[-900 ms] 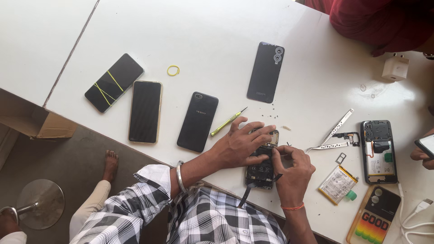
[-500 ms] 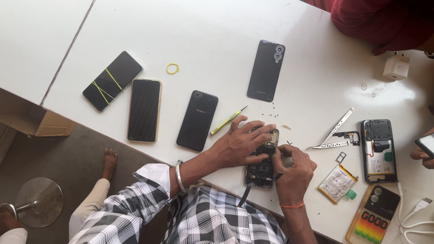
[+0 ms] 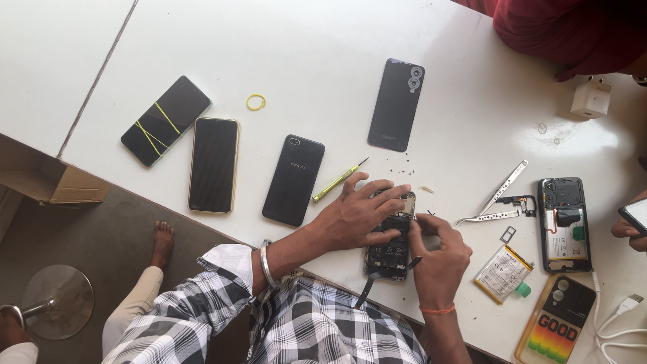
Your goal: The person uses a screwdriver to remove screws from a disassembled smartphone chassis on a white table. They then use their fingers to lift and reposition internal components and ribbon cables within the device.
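Note:
An opened black phone (image 3: 389, 244) with its inner board showing lies near the front edge of the white table (image 3: 303, 61). My left hand (image 3: 357, 212) rests flat over its upper part and holds it down. My right hand (image 3: 438, 253) is at the phone's right edge, fingers pinched on a small part there; what it pinches is too small to tell. A yellow-green screwdriver (image 3: 339, 180) lies just left of my left hand. Metal tweezers (image 3: 497, 199) lie to the right.
Three phones (image 3: 165, 120) (image 3: 213, 164) (image 3: 293, 179) lie at the left, one bound with yellow bands. A back cover (image 3: 395, 104), a yellow rubber band (image 3: 255, 102), a second opened phone (image 3: 565, 222), a battery (image 3: 503, 272), a colourful case (image 3: 558, 322), a charger (image 3: 591, 98), small screws. Another person's hand (image 3: 630, 226) at right edge.
Both hands stay on the opened phone. My right hand's fingers have shifted slightly at the phone's right edge. Nothing else has moved.

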The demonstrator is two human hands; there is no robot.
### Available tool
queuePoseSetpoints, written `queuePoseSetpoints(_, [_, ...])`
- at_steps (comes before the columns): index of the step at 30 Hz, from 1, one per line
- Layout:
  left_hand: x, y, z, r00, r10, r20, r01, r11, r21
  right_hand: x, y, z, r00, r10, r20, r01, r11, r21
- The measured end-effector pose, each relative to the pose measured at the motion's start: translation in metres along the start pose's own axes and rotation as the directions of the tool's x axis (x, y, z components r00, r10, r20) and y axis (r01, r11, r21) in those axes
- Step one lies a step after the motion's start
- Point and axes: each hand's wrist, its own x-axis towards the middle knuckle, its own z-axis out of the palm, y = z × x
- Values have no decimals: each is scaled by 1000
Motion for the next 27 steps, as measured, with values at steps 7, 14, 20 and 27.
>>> queuePoseSetpoints(7, [3, 2, -3, 1000, -13, 7, 13, 1000, -16, -8, 4, -1, 990, 139, -1, -139, 990, 28])
queuePoseSetpoints(14, [13, 9, -19, 988, -143, -60, 118, 945, -305, -7, 2, 6, 1000, -11, -29, 7, 991, -132])
queuePoseSetpoints(20, [33, 17, -19, 940, -334, -73, 263, 844, -468, 5, 5, 1, 997, -50, 55, 64, 955, -291])
queuePoseSetpoints(27, [33, 17, -17, 938, -336, -81, 260, 841, -475, 3, 10, -1, 997, -54, 48, 60, 987, -146])
